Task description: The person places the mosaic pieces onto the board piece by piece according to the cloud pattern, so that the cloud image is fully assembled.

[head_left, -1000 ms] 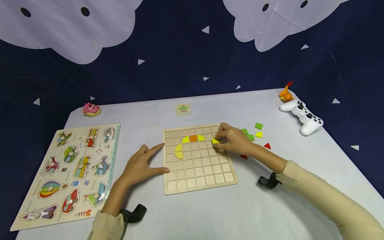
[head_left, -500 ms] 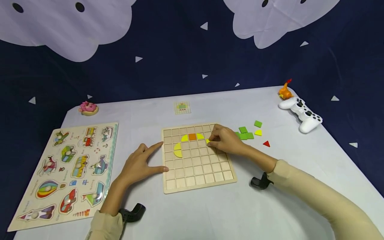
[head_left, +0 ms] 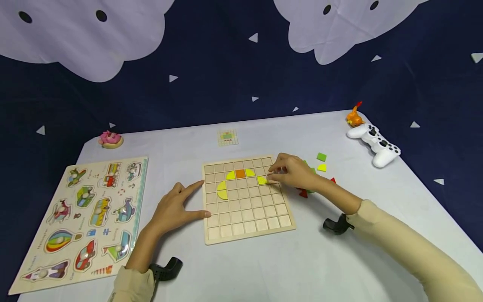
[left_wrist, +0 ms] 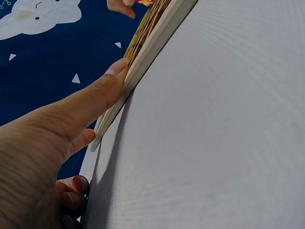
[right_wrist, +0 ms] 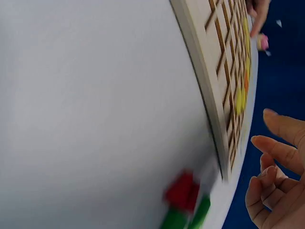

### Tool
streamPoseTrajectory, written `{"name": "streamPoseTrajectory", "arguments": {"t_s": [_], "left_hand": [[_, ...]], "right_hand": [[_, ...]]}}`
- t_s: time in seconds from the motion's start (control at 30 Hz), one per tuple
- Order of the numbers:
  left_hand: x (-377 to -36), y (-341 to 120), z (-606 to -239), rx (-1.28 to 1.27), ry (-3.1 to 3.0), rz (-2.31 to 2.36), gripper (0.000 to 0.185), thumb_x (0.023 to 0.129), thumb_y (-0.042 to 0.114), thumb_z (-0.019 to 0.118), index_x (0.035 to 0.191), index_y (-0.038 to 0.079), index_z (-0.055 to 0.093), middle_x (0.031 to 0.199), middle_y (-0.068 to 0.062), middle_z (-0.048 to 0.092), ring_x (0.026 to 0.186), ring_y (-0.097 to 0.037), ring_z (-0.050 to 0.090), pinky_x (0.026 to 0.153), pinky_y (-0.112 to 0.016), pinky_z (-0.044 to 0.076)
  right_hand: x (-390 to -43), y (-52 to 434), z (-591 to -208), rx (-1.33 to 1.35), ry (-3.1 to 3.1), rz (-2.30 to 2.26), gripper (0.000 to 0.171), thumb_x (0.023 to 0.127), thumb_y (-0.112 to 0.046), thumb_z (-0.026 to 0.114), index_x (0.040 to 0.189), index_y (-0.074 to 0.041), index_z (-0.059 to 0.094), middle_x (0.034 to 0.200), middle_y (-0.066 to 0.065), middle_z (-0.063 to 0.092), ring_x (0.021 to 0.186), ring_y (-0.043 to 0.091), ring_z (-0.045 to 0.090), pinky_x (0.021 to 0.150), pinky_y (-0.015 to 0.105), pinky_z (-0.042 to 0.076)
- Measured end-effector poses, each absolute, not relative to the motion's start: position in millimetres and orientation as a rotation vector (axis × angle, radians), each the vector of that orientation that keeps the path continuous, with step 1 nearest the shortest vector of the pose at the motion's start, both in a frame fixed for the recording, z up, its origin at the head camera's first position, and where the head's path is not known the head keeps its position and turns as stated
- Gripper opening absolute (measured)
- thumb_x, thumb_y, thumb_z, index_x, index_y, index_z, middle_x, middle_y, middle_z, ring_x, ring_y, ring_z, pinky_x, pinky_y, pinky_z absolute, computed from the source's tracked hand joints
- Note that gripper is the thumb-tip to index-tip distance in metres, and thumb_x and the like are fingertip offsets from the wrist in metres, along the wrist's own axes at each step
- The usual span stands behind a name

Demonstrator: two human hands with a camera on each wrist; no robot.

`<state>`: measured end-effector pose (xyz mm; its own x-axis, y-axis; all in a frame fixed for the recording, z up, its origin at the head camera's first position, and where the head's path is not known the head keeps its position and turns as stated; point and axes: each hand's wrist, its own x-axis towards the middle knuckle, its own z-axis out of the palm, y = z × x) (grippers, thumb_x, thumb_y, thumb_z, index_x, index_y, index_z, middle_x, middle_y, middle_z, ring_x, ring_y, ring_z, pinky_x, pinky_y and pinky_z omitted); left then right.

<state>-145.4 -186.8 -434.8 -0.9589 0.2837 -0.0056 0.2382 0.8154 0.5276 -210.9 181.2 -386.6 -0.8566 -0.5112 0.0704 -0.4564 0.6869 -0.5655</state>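
Overhead, from the head view: left hand (head_left: 174, 208) flat on the table (head_left: 309, 260), fingers straight, thumb and forefinger touching the left edge of the wooden grid board (head_left: 247, 228). Right hand (head_left: 297, 173) over the board's upper right part, fingers loosely bent, fingertips just beside a yellow piece (head_left: 262, 180) lying in a cell there; holding nothing. More in the board: an orange square (head_left: 240, 173) flanked by yellow quarter-rounds, a yellow half-round (head_left: 222, 191) further left. Green, yellow and red loose pieces (head_left: 321, 157) near the right hand. Vehicle puzzle (head_left: 88, 216) far left, white game controller (head_left: 373, 143) far right.

Next, left wrist view: thumb straight, pressed against the board's side (left_wrist: 157, 40).

Lastly, right wrist view: fingers (right_wrist: 281, 148) relaxed, apart from the board (right_wrist: 205, 62), gripping nothing; blurred red and green pieces (right_wrist: 183, 202) beside the board's corner.
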Motion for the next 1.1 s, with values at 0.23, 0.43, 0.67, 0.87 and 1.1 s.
{"name": "streamPoseTrajectory", "arguments": {"t_s": [0.23,0.43,0.67,0.87,1.1], "left_hand": [[-146,-187,-433,0.424,2.922,0.817,0.096,0.067,0.062,0.082,0.148,0.024,0.048,0.085,-0.005,0.042,0.067,-0.017,0.035,0.06,-0.03,0.029],[-146,-187,-435,0.405,2.908,0.821,0.097,0.067,0.064,0.082,0.149,0.025,0.048,0.085,-0.005,0.042,0.068,-0.017,0.035,0.06,-0.03,0.029],[-145,-186,-435,0.417,2.914,0.823,0.096,0.067,0.063,0.082,0.149,0.024,0.048,0.085,-0.005,0.042,0.067,-0.017,0.034,0.06,-0.03,0.029],[-145,-186,-434,0.41,2.91,0.82,0.096,0.067,0.062,0.082,0.148,0.024,0.048,0.085,-0.005,0.041,0.068,-0.017,0.034,0.06,-0.03,0.029],[-145,-186,-434,0.404,2.905,0.823,0.096,0.067,0.061,0.083,0.148,0.024,0.048,0.085,-0.005,0.041,0.068,-0.017,0.034,0.06,-0.03,0.029]], "right_hand": [[-216,235,-382,-0.64,2.891,-0.856,0.019,0.088,-0.006,0.073,0.105,0.001,0.076,0.084,0.005,0.058,0.07,0.016,0.046,0.061,0.026,0.038],[-219,278,-386,-0.467,2.892,-0.834,0.02,0.088,-0.005,0.072,0.107,0.002,0.075,0.087,0.009,0.059,0.076,0.02,0.047,0.064,0.027,0.039],[-220,312,-393,-0.381,2.92,-0.757,0.02,0.087,-0.005,0.073,0.105,0.003,0.075,0.083,0.009,0.052,0.074,0.019,0.044,0.062,0.027,0.036],[-218,320,-396,-0.399,2.982,-0.682,0.023,0.085,-0.007,0.076,0.104,0.005,0.074,0.087,0.011,0.057,0.078,0.022,0.049,0.068,0.031,0.039],[-213,317,-395,-0.263,3.096,-0.483,0.027,0.085,-0.024,0.078,0.085,0.003,0.073,0.087,0.014,0.057,0.078,0.027,0.052,0.07,0.041,0.041]]}}
